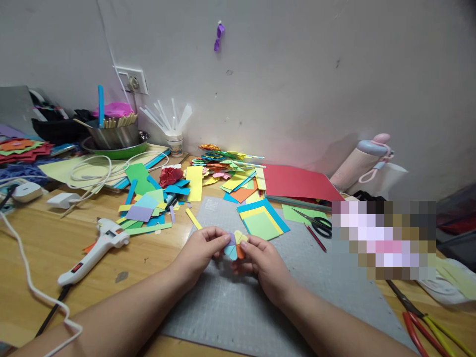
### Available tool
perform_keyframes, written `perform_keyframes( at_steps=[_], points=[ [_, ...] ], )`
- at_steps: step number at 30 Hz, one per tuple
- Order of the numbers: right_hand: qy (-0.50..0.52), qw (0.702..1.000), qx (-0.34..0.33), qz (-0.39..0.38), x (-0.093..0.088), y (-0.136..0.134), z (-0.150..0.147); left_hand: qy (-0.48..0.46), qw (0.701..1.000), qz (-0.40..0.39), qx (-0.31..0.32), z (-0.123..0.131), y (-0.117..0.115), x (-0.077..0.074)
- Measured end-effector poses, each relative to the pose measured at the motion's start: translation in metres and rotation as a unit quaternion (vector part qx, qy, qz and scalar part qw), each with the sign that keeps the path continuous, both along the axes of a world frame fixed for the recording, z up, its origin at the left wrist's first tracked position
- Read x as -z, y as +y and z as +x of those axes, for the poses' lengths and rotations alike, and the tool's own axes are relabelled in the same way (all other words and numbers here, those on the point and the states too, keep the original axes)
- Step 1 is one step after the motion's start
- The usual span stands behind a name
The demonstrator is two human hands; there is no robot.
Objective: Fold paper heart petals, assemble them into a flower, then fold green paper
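Observation:
A small paper flower [233,252] with purple, yellow, orange and light blue petals is held up between my two hands, above the grey cutting mat [230,307]. My left hand [208,244] pinches its left edge between thumb and fingers. On the other side, my right hand [266,263] grips the flower's right edge the same way, its lower fingers curled beneath. Just beyond the hands lies a stack of blue, yellow and green paper squares [262,220]. A narrow yellow paper strip [193,218] rests at the mat's left edge.
A white hot glue gun [94,250] lies at left, near a pile of paper scraps [145,208]. Black scissors [316,223] and a pencil [315,238] are on the right, with red-and-yellow-handled pliers [424,317] nearer. Red paper [301,183] and paper flowers [215,161] sit by the wall.

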State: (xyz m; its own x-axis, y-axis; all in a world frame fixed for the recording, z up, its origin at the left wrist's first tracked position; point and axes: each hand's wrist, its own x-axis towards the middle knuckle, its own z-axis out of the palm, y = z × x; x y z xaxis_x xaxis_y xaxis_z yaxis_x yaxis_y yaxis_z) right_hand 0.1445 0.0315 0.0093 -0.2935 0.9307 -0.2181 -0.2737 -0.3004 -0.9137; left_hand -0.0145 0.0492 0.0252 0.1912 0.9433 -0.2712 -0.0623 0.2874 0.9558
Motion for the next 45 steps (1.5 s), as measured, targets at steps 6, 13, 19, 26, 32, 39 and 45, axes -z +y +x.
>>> perform_keyframes(
  at_steps=[6,13,19,26,32,39,45],
  points=[
    [0.006,1.000,-0.005,0.000,-0.003,0.000,0.000,0.000,1.000,-0.001,-0.009,-0.001,0.001,0.001],
    [-0.014,1.000,-0.001,-0.011,-0.003,0.001,-0.001,-0.024,1.000,-0.002,0.018,0.000,0.001,0.002],
    [-0.050,0.999,-0.017,0.011,-0.004,-0.001,-0.001,-0.038,0.998,0.000,0.054,0.001,-0.002,-0.002],
    [-0.050,0.999,-0.019,0.010,-0.003,0.000,-0.001,-0.014,0.998,0.039,0.040,-0.001,0.001,0.000],
    [-0.030,0.999,-0.040,0.007,0.006,0.003,0.000,-0.030,0.996,0.071,0.035,-0.001,0.002,0.002],
    [-0.020,1.000,-0.017,0.007,-0.001,0.002,0.000,-0.011,0.995,0.083,0.048,-0.003,0.004,0.005],
    [-0.027,1.000,-0.005,0.012,0.002,0.004,0.000,-0.028,0.992,0.098,0.069,-0.003,0.005,0.008]
  ],
)
